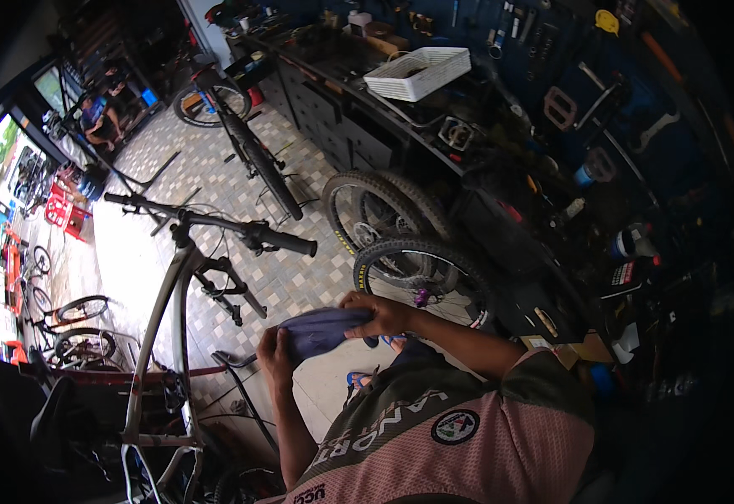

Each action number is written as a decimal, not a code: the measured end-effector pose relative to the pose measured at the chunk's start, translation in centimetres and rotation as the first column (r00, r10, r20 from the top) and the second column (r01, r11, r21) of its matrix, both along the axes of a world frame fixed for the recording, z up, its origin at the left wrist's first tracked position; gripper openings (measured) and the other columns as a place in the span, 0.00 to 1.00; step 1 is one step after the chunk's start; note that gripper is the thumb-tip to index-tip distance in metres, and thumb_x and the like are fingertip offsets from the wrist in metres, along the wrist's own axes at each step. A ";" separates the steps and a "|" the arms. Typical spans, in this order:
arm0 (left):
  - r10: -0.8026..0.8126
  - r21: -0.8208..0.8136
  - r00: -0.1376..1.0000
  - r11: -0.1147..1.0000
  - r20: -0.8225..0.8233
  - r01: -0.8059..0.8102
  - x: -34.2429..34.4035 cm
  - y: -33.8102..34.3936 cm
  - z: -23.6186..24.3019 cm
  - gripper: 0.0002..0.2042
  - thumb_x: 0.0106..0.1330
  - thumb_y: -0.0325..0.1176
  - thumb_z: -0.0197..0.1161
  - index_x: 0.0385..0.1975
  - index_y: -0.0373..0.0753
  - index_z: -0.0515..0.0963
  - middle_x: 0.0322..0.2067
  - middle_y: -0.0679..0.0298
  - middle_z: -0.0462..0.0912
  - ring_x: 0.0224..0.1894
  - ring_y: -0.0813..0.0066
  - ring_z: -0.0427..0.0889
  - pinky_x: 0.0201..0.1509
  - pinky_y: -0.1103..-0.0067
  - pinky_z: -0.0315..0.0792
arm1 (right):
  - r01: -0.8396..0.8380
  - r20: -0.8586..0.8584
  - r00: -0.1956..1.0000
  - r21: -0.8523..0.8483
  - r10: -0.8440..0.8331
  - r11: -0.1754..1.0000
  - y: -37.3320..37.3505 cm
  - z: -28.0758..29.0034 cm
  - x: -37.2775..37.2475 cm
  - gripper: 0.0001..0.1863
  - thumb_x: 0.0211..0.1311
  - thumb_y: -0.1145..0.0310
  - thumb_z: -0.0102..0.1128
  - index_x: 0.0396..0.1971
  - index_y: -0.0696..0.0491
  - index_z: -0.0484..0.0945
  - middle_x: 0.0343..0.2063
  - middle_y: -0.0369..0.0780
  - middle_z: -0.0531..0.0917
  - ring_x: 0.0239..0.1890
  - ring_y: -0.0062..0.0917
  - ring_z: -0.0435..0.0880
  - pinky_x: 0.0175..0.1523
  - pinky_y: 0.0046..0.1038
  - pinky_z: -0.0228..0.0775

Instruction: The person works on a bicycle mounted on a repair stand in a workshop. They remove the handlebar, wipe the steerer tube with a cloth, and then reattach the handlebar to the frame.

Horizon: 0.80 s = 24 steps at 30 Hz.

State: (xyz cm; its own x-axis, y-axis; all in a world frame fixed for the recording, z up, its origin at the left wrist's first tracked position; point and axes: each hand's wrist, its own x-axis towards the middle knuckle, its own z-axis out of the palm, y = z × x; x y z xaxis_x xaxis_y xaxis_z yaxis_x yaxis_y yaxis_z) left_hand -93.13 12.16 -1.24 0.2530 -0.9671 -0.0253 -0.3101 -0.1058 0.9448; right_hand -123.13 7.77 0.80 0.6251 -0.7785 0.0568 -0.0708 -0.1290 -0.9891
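Observation:
A blue-grey cloth (320, 333) is stretched between my two hands in front of my body. My left hand (275, 357) grips its left end, thumb on top. The right end is pinched in my right hand (378, 316), which is a little farther from me. Just left of the cloth stands a pale bicycle frame (158, 336) with its handlebar (215, 220) and fork (243, 290) attached and no front wheel in the fork. Neither hand touches the bicycle. The cloth hides some of my fingers.
Several loose bicycle wheels (421, 244) lean against the dark workbench (312, 105) on the right. A white plastic basket (418, 74) sits on that bench, below hanging tools. Another bicycle (253, 151) stands farther off, and a person (98, 118) sits at the far left.

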 end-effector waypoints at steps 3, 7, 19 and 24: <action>-0.155 0.210 0.975 0.960 -0.156 0.187 -6.3 -3.2 -2.7 0.17 0.79 0.43 0.58 0.42 0.32 0.82 0.34 0.65 0.82 0.36 0.77 0.78 0.45 0.75 0.73 | 0.068 0.312 0.931 0.357 -0.187 0.932 -0.6 3.1 -1.6 0.34 0.71 0.57 0.69 0.70 0.54 0.67 0.66 0.45 0.70 0.67 0.30 0.71 0.72 0.32 0.62; 0.037 0.070 0.077 0.871 -0.996 0.487 -17.7 -6.2 -6.0 0.42 0.77 0.69 0.44 0.71 0.34 0.67 0.66 0.55 0.77 0.66 0.63 0.78 0.70 0.64 0.72 | 0.373 -0.065 0.813 -0.705 -0.579 0.603 -1.9 -1.0 -2.1 0.38 0.71 0.48 0.65 0.68 0.61 0.68 0.60 0.53 0.76 0.65 0.47 0.74 0.72 0.44 0.62; -0.320 0.289 0.721 0.759 -0.614 0.583 -17.3 -5.5 0.1 0.37 0.80 0.64 0.46 0.64 0.29 0.74 0.55 0.47 0.85 0.55 0.55 0.86 0.55 0.67 0.79 | 0.728 -0.289 0.037 -0.648 -0.957 0.224 -13.7 2.5 -32.4 0.31 0.70 0.45 0.65 0.57 0.58 0.77 0.49 0.53 0.87 0.53 0.52 0.86 0.56 0.43 0.78; -0.109 0.471 0.860 0.799 -0.498 0.373 -13.5 -3.1 -2.9 0.30 0.81 0.57 0.53 0.61 0.32 0.77 0.52 0.51 0.86 0.49 0.62 0.88 0.49 0.71 0.80 | 0.491 -0.351 -0.135 -0.836 -0.927 0.245 -18.6 1.3 -47.3 0.38 0.67 0.46 0.68 0.65 0.59 0.70 0.56 0.60 0.81 0.56 0.55 0.82 0.57 0.51 0.76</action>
